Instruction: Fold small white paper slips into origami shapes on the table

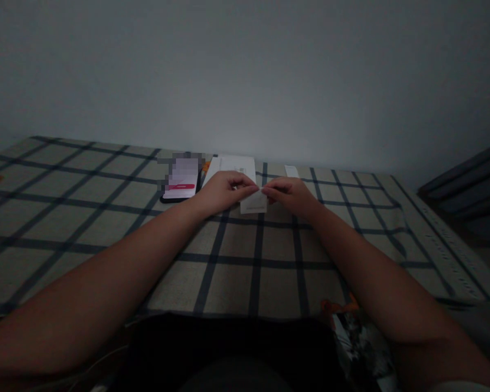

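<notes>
Both my hands meet over a checked cloth [106, 218] in a dim room. My left hand [224, 190] is closed, its fingertips pinching the top of a small white paper slip [253, 203]. My right hand [291, 193] is closed too and pinches the same slip from the right side. The slip hangs down between the two hands, its lower edge near the cloth. Behind the hands lies a white paper sheet [237, 164], partly hidden by my left hand.
A phone [182, 182] with a lit screen lies left of my left hand. A narrow white strip [292, 171] lies behind my right hand. A pale wall stands at the back, and dark furniture [465, 190] sits at the right.
</notes>
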`<state>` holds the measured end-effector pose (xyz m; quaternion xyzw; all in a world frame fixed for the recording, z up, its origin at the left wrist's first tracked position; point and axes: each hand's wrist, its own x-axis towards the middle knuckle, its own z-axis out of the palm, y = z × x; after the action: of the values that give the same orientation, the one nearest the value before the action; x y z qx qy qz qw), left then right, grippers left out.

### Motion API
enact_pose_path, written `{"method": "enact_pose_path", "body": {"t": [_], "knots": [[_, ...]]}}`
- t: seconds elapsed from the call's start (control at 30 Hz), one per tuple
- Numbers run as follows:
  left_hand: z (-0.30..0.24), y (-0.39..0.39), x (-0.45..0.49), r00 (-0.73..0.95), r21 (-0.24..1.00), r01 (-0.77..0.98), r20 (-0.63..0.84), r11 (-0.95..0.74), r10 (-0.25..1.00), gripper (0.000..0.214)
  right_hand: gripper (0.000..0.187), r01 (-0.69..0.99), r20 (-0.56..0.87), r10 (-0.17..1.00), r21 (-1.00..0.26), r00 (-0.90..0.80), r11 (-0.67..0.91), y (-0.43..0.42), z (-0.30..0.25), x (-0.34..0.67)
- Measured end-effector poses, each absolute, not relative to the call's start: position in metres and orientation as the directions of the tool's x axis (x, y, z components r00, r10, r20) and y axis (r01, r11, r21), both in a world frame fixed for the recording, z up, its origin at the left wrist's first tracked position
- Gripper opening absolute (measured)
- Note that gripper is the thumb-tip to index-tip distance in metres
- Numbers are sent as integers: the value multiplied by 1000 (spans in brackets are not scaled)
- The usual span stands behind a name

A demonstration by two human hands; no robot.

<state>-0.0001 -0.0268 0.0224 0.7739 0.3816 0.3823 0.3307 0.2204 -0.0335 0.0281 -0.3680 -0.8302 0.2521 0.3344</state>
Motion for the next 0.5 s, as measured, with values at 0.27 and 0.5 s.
{"method": "enact_pose_path", "body": {"t": [0.27, 0.5], "knots": [[20, -25, 0, 408, 795, 336, 361, -506, 839, 29, 38, 435, 359, 780, -675, -512, 596, -32, 24, 220], [20, -26, 2, 411, 790, 330, 372, -516, 832, 28, 40, 475, 391, 762, -610, -516, 635, -35, 27, 219]]}}
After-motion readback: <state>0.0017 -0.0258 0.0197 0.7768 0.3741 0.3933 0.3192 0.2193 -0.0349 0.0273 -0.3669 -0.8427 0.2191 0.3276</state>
